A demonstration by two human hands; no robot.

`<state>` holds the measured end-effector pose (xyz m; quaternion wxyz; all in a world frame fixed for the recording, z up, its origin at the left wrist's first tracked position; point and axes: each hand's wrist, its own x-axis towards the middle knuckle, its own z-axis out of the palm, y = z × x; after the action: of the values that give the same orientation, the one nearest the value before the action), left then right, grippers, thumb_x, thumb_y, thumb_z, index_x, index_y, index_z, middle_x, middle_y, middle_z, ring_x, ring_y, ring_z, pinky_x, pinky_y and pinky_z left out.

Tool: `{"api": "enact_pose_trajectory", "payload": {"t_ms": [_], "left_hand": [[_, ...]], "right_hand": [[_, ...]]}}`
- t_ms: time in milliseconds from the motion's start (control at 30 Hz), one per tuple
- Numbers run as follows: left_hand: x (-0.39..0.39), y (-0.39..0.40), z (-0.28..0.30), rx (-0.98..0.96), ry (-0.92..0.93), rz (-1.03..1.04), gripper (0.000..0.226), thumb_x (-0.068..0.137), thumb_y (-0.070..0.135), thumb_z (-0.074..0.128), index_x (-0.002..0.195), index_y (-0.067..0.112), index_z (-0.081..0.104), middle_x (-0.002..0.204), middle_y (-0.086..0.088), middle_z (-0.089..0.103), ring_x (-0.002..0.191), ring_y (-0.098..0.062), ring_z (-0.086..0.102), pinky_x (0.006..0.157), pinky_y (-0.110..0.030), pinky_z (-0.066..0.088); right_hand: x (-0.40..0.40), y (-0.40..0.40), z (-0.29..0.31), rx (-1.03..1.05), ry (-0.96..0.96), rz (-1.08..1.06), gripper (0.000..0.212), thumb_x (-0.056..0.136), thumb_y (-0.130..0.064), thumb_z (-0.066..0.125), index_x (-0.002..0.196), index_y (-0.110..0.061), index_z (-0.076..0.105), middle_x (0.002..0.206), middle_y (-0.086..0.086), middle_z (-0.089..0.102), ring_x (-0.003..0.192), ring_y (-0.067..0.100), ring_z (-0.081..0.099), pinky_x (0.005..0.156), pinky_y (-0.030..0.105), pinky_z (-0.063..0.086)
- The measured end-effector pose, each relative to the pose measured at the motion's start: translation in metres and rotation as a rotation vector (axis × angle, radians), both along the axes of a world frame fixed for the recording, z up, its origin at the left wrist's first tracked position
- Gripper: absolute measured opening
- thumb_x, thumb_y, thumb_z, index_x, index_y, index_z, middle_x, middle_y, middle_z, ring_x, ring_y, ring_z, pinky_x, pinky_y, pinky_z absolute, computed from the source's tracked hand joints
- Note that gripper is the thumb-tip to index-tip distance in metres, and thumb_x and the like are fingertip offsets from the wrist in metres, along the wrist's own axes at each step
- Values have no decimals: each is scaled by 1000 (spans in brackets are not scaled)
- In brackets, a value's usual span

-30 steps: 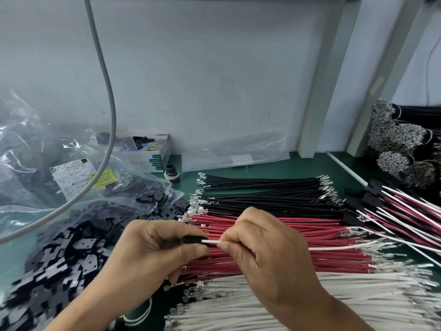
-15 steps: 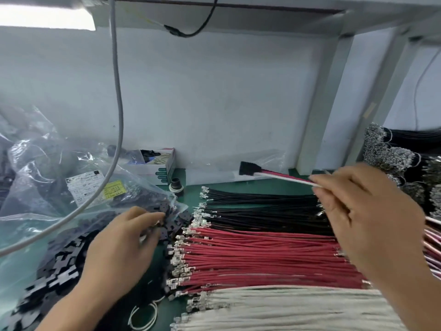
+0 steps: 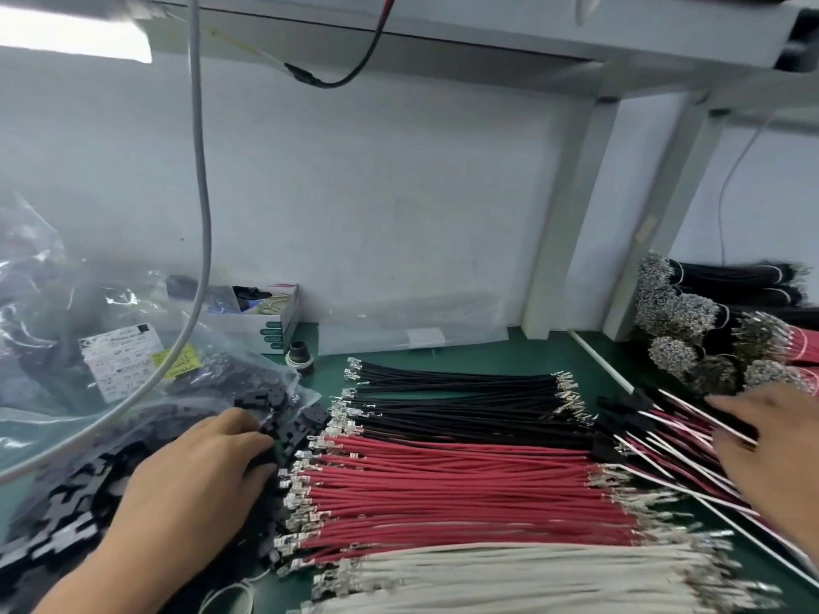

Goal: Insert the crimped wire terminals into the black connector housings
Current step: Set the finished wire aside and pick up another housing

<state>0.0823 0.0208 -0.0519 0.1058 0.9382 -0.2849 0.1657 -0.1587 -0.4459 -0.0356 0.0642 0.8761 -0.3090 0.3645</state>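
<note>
My left hand reaches into the heap of black connector housings at the lower left. Its fingertips lie among the housings at the heap's right edge, and I cannot see whether they pinch one. My right hand hovers at the far right with relaxed fingers over a pile of finished assemblies, black housings with red and white wires. Between the hands lie rows of crimped wires: black, red and white.
A clear plastic bag with a label covers the back left. A small white box stands against the wall. Tied wire bundles are stacked at the back right. A grey cable hangs down on the left, and white shelf posts rise behind.
The two hands parted. My right hand carried the wired housing rightward down to the finished pile. My left hand moved left into the heap of housings.
</note>
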Motion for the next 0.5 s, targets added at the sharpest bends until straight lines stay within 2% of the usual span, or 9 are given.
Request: {"api": "enact_pose_trajectory", "payload": {"t_ms": [67,133,267,333,433,500], "left_hand": [[0,-1,1,-3,-19,-3,9,79,38,85,86,37,80,94,22,68,88,-6,69,58,-31,60],[1,-2,3,-13,-7,-3,9,78,37,86,85,38,81,89,24,68,81,-6,69,53,-29,58],[2,-1,-3,9,-36,-24,9,85,39,78,94,37,78,92,20,63,83,-6,66,53,-27,56],[2,-1,-5,25,-53,-42,13,84,40,79,96,36,78,92,19,64,86,-7,66,55,-25,56],[2,1,1,48,-58,-59,18,69,36,92,84,32,82,84,19,73,83,-13,69,59,-32,59],[1,1,4,62,-66,-69,18,66,35,94,79,32,83,80,20,75,81,-13,71,62,-33,59]], "right_hand": [[24,47,16,-54,-66,142,18,83,-20,66,97,-22,77,95,-6,59,86,17,54,73,29,46],[58,96,27,41,-61,327,15,83,-17,74,94,-27,78,94,-12,61,85,8,53,71,22,42],[135,159,20,275,110,599,19,91,-23,69,105,-34,77,99,-19,62,94,2,56,82,22,43],[169,174,13,332,193,628,23,96,-27,62,115,-35,73,109,-19,63,105,3,57,87,25,45],[202,181,6,433,340,614,29,100,-32,58,127,-33,68,127,-12,64,125,14,53,101,37,47],[212,179,4,427,445,584,31,98,-38,59,128,-33,67,131,-10,65,128,16,53,102,38,46]]}}
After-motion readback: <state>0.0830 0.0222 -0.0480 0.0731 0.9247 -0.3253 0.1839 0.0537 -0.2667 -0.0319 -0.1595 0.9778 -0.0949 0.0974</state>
